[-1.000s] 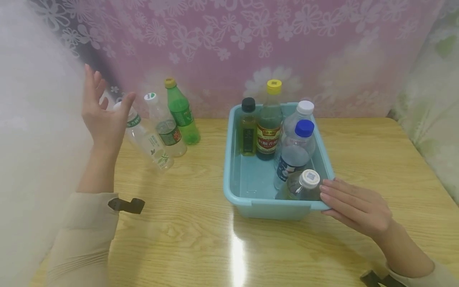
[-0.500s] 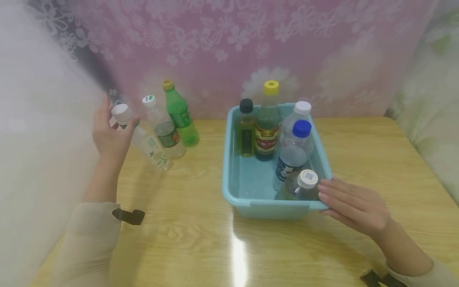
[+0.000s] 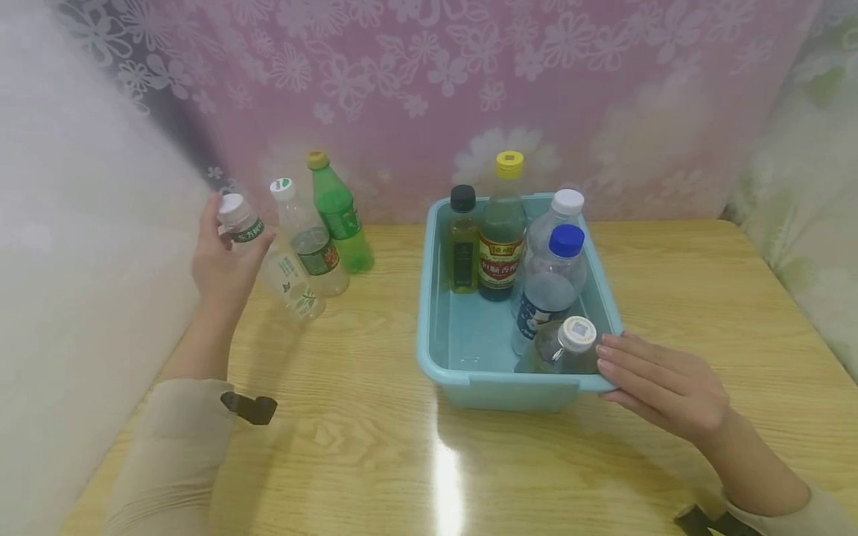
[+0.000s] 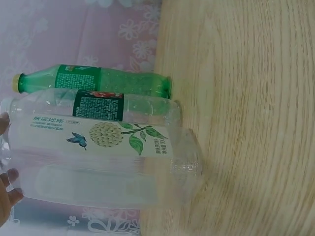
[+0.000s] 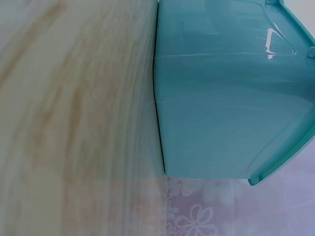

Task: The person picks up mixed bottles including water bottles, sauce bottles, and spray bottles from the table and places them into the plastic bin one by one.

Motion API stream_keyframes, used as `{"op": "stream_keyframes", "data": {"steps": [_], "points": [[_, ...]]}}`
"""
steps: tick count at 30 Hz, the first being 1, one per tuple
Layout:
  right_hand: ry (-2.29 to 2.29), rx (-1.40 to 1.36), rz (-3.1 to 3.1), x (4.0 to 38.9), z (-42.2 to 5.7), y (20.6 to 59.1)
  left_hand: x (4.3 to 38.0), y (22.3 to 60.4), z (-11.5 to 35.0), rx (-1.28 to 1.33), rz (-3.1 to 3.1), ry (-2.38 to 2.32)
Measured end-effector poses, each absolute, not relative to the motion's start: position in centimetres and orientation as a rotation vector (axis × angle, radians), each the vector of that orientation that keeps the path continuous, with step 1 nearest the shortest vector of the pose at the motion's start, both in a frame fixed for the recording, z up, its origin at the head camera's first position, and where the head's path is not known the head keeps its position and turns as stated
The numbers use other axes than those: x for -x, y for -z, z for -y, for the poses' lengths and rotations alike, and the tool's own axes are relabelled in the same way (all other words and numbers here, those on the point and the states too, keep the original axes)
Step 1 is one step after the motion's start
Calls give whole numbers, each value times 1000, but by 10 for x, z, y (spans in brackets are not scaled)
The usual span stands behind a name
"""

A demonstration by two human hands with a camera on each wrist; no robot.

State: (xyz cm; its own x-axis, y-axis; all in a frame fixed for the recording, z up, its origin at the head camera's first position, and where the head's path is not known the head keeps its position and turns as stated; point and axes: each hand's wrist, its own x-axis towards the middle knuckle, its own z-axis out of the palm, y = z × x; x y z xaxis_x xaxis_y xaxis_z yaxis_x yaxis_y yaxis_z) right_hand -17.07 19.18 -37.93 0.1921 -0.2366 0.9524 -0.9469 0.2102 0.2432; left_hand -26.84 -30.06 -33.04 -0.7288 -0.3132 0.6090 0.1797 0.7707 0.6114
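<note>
Butterfly-label bottle (image 3: 288,286): clear plastic, standing on the wooden table (image 3: 348,417), left of the blue basin (image 3: 523,379); looks empty, so probably light, thin-walled, easily dented, somewhat slippery.
Best hold: likely the firmer neck and shoulder.
Left hand (image 3: 224,268): thumb and fingers curled around that upper part.
Right hand (image 3: 670,383): fingers straight, resting on the basin's near right corner.
Bottles outside basin: three; butterfly-label, dark-label clear bottle (image 3: 315,249), green bottle (image 3: 340,216).
Bottles inside basin (image 3: 499,260): five.
Basins: one.

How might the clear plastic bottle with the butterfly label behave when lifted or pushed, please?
The clear bottle looks empty, so probably light. Its thin-looking walls may dent if the left hand squeezes. Its tall, narrow shape could tip if pushed.
</note>
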Motion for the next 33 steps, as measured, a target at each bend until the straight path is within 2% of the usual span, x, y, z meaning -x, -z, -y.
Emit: {"op": "stream_keyframes", "data": {"steps": [27, 33], "points": [[-785, -1271, 1281, 171, -189, 379, 251, 332, 290, -27, 2234, 1002], [-781, -1264, 1286, 171, -189, 379, 247, 334, 282, 60, 2216, 1056]]}}
